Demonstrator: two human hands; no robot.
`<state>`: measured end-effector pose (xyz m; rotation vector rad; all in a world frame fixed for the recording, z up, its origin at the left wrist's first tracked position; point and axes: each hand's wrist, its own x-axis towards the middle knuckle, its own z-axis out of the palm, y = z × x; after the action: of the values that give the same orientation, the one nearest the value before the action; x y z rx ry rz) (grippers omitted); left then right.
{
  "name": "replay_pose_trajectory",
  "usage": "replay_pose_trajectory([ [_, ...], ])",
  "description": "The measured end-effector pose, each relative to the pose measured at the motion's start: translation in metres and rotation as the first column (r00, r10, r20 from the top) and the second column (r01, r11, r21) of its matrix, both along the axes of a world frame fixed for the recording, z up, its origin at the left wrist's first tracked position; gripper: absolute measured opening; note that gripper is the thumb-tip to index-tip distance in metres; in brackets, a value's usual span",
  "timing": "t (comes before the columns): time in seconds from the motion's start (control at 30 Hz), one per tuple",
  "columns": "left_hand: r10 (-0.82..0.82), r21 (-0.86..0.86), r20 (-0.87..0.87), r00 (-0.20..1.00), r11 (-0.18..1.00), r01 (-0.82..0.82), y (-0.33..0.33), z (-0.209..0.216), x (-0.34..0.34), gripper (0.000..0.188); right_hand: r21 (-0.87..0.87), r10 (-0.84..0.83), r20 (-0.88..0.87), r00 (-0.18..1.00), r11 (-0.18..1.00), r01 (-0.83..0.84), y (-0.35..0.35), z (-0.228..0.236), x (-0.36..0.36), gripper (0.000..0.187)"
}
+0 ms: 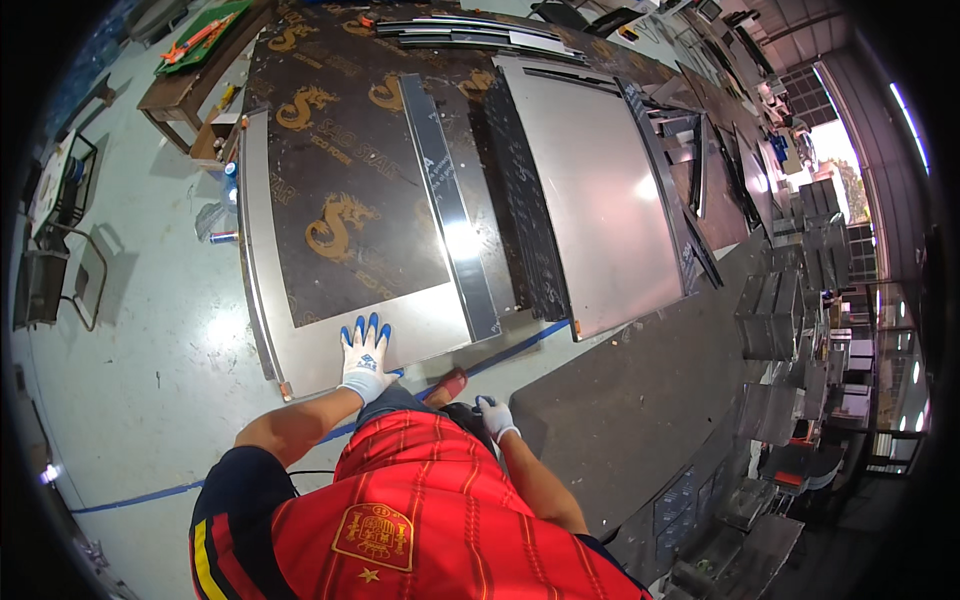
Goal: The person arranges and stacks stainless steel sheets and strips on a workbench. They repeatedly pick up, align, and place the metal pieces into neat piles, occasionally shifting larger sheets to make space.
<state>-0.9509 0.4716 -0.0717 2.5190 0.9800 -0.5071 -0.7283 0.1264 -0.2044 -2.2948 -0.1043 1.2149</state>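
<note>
With 12 at the top of the whole view, the left hand (pixel 366 355) is at 8 o'clock. It lies flat on the metal frame (pixel 425 325), with its blue fingertips spread wide and pointing up toward 12. It is not pinching anything; it just rests on the shiny near side. The frame takes up the space from 8 to 11 o'clock, on top of a dark board (pixel 390 265) with gold dragons on it. A dark, shiny strip (pixel 445 190) runs along the frame's side, near 11 o'clock. The right hand (pixel 495 418) hangs low at 6 o'clock, apart from the frame and just beside the grey table (pixel 600 420). Its fingers look a bit curled, but I can't tell if they pinch something. A big silver sheet (pixel 600 190) lies between 1 and 2 o'clock, and long bars (pixel 490 38) lie up at 12. My guess is that the step now is to steady or feel the frame with one flat hand. A next move on the frame would call for the right hand to come up, and for fingers around an edge, since a flat palm can't lift it.
</note>
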Motion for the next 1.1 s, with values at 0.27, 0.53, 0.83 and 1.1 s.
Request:
replay_pose_trajectory([
  [0.27, 0.038, -0.030, 0.031, 0.999, 0.999, -0.037, -0.015, 0.001, 0.066, 0.117, -0.005, -0.282, -0.156, 0.947, 0.958, 0.285, -0.052, 0.000, 0.017, 0.037],
  [0.53, 0.229, -0.091, 0.123, 0.966, 0.972, -0.219, -0.084, -0.026, 0.173, 0.107, 0.206, -0.248, -0.304, 0.920, 0.926, 0.318, -0.080, 0.026, 0.094, 0.034],
  [0.83, 0.695, -0.420, 0.522, 0.495, 0.714, -0.560, -0.107, -0.008, 0.306, 0.091, 0.213, -0.619, -0.245, 0.746, 0.716, 0.665, -0.280, 0.023, 0.180, 0.028],
  [1.1, 0.773, -0.529, 0.589, 0.237, 0.590, -0.609, -0.065, 0.037, 0.446, 0.077, -0.115, -0.575, 0.003, 0.818, 0.813, 0.571, -0.456, -0.012, 0.169, 0.037],
])
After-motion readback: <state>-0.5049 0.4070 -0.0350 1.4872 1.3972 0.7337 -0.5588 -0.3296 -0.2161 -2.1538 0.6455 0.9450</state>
